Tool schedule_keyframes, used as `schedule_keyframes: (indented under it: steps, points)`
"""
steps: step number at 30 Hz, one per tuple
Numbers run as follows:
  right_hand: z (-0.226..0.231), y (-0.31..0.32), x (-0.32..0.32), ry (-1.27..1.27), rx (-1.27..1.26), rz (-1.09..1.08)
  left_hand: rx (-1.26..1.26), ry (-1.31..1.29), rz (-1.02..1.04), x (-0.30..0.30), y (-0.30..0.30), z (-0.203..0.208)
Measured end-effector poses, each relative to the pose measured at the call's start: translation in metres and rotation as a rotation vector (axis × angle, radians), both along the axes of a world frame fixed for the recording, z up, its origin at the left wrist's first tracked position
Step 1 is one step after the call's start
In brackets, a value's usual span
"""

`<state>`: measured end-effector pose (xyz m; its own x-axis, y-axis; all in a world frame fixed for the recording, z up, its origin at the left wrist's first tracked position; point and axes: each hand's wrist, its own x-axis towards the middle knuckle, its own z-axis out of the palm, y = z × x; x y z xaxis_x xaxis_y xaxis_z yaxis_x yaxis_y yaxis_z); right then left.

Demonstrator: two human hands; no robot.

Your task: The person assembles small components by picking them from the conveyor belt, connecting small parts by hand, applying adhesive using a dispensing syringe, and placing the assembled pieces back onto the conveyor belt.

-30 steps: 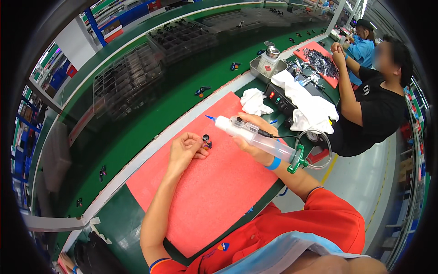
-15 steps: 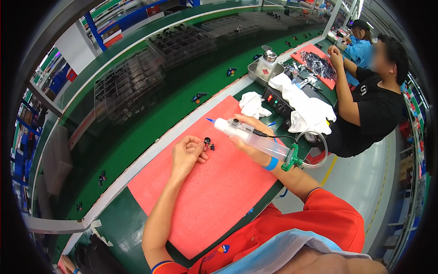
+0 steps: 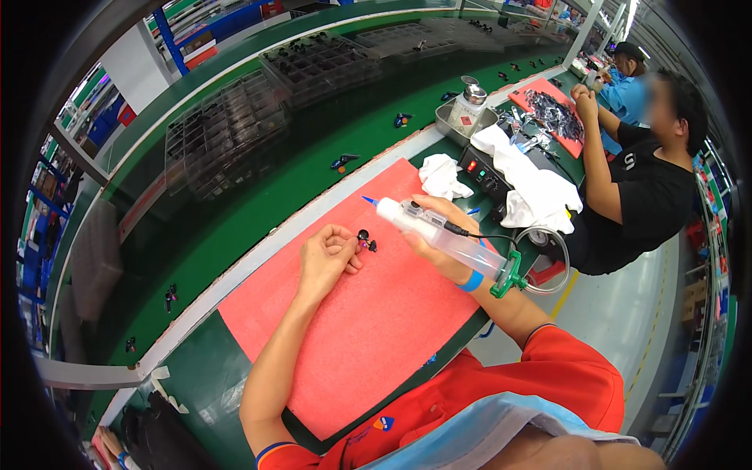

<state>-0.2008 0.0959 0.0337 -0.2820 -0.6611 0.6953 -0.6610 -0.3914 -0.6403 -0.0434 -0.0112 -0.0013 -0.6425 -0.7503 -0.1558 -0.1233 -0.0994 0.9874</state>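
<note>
Over the pink foam mat (image 3: 376, 337), my left hand (image 3: 329, 257) pinches a small black part (image 3: 363, 235) between thumb and fingertips. The part has a round black cup and a smaller black piece; its exact kind is too small to tell. My right hand (image 3: 441, 235) is wrapped round a glue dispensing syringe (image 3: 478, 254), which has a clear barrel, a white front and a green cap with a tube. Its blue needle tip (image 3: 369, 200) points up and left, just above the black part and apart from it.
A black dispenser box (image 3: 482, 172) with white cloths (image 3: 529, 184) stands to the right. Behind it, a metal tray (image 3: 446, 121) holds a bottle (image 3: 468, 102). Past the mat, a green conveyor (image 3: 305, 184) carries small parts and clear compartment trays (image 3: 223, 133). A co-worker (image 3: 638, 180) sits at right.
Both hands, the part and the syringe appear slightly further right, as the whole view has shifted a little. The black part has turned slightly in my left fingers. Parts on the conveyor have barely shifted.
</note>
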Motion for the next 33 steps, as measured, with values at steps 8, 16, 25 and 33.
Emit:
schedule_keyframes:
  steps: [8,16,25,33]
  points:
    - [-0.001,0.003,0.001,-0.029,-0.037,0.038,0.002,0.012,-0.006,0.001,0.003,0.000]
    - [-0.002,0.002,-0.005,-0.008,-0.042,0.030,0.003,0.017,0.006,-0.006,0.001,-0.001]
    - [-0.089,-0.013,-0.041,-0.328,0.300,0.170,-0.070,0.071,0.005,0.013,-0.005,-0.017]
    - [-0.027,0.003,-0.004,-0.292,0.063,-0.039,-0.917,-0.353,0.463,0.084,-0.077,0.005]
